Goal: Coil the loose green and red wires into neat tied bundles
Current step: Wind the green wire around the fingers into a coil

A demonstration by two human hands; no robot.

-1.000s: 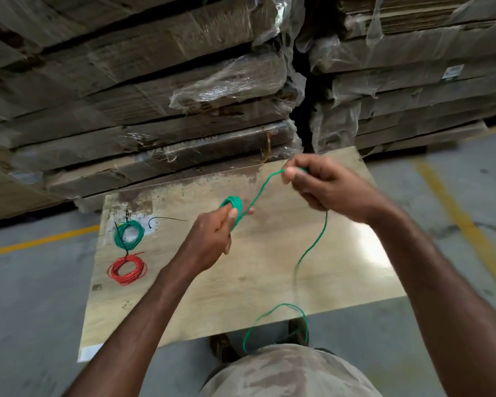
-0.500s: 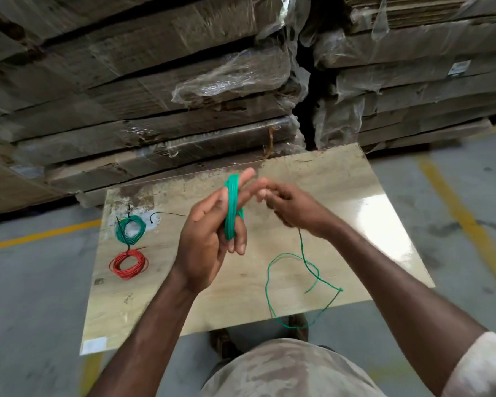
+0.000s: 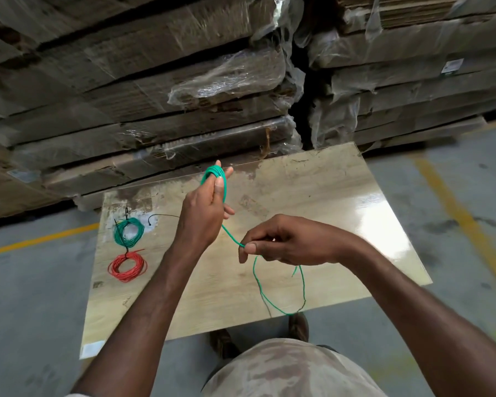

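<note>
A person's left hand [image 3: 204, 213] grips a partly wound coil of green wire [image 3: 216, 176] above the table [image 3: 341, 196], while the right hand [image 3: 284, 242] pinches its loose tail. Two tied bundles, green bundle [image 3: 128, 234] and red bundle [image 3: 127, 266], lie at the table's left.
</note>
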